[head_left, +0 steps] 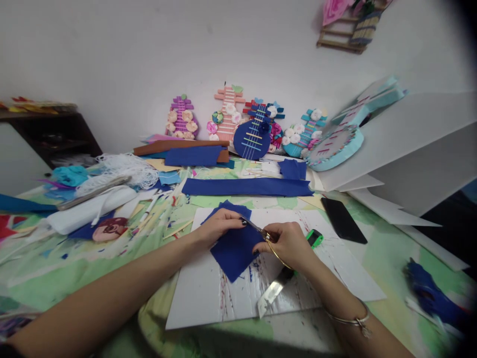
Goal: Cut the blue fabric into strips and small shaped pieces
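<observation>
In the head view, my left hand (222, 226) pinches the upper edge of a dark blue sheet (235, 253), which looks like felt or crepe paper. My right hand (288, 243) is closed round gold-handled scissors (258, 228), whose blades point up and left to the sheet's edge beside my left fingertips. The sheet hangs tilted over a white board (197, 293) covered in cut marks and stains. Under my right wrist lies a utility knife (274, 293) with a green and black handle, its wide blade out.
A long blue strip (248, 187) lies behind the board. On the right are a black phone (343, 220) and a blue glue gun (434, 293). Decorated lute-shaped crafts (252, 139) lean against the wall. White yarn (122, 171) and scraps crowd the left.
</observation>
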Demonstrator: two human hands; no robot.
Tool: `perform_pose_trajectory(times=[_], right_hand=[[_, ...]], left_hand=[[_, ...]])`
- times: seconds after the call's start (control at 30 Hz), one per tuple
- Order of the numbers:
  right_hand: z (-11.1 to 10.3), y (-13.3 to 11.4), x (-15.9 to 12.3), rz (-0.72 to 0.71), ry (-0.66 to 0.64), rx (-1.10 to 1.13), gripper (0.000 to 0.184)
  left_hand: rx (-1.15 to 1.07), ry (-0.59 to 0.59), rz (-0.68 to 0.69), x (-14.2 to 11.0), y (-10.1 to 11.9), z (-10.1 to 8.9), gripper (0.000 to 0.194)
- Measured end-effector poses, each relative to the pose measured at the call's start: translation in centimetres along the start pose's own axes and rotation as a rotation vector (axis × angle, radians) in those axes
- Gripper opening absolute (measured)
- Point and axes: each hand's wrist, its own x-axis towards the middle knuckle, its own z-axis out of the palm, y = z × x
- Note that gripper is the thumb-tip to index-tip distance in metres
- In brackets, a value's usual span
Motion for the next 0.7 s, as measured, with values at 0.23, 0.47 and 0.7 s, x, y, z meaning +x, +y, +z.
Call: perform_pose_trajectory(times=[0.23, 0.47, 0.7], right_hand=[[-0.2, 0.1, 0.1, 0.030, 0.009, 0.030, 0.046], [-0.2, 0.7, 0.2, 0.206, 0.123, 0.160, 0.040], [-0.6, 1.3, 0.5, 0.298, 0.258, 0.128, 0.038]], left_hand=[[0.004, -0.014, 0.011, -0.3, 0.2, 0.1, 0.017], [0.076, -0.016, 0.060, -0.3, 0.2, -0.2, 0.018], [0.128, 0.118, 0.084, 0.0, 0.2, -0.3, 0.016]])
